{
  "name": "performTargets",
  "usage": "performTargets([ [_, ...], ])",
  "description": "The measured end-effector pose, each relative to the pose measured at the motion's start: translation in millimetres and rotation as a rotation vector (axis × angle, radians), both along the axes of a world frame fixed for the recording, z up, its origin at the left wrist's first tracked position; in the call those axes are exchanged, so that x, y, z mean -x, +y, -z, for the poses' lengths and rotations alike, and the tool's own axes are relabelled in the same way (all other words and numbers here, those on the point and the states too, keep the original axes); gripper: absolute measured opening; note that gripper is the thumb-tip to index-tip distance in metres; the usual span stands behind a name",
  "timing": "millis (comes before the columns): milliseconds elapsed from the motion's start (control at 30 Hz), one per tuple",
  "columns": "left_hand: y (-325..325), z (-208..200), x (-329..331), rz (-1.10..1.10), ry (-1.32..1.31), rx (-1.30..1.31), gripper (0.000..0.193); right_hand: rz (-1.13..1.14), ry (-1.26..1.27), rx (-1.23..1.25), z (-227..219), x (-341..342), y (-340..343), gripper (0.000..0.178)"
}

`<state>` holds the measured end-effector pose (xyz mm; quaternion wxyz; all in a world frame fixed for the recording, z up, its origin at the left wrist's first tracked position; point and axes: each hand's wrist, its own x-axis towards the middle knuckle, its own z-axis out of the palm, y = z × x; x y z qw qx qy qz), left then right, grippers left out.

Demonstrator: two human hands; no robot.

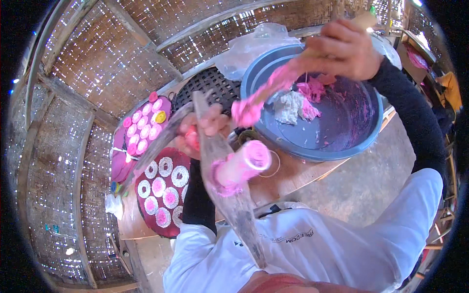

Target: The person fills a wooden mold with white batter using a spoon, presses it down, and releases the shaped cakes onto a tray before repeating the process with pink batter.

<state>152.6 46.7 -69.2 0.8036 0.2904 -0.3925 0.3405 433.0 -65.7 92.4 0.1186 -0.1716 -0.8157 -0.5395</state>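
My left hand (211, 121) is closed round a wooden tool (240, 219), a long grey board with a pink-smeared white tube (244, 166) sticking out of it. A second wooden bar (163, 133) slants past the same hand, and a red round thing (192, 138) shows at its fingers. Raised over the basin, my right hand (342, 51) grips a wooden spatula (300, 63), blurred by motion. Pink paste (246, 113) coats its low end, which is apart from the tube. The blue-grey basin (317, 155) contains pink dough (312, 90) and white dough (287, 108).
On the low wooden table (298, 181), a round maroon board (156, 225) bears white rings and pink-centred shapes. Farther left lies a pink tray (122, 166) with pink and white pieces. A black woven tray (195, 90) and a clear plastic bag (254, 46) sit near the woven wall.
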Motion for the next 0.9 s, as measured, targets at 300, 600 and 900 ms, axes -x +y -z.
performTargets([
  [300, 18, -41, 55, -0.370, -0.106, -0.093, 0.020, 1.214, 0.249, 0.531, 104, -100, -7, 0.011],
  [600, -12, -44, 31, -0.536, -0.189, 0.064, 0.019, 1.149, 0.539, 0.856, 165, -99, 37, 0.018],
  [900, 5, -68, 45, -0.208, -0.352, -0.395, 0.019, -0.993, 1.861, 2.915, 132, 196, -36, 0.088],
])
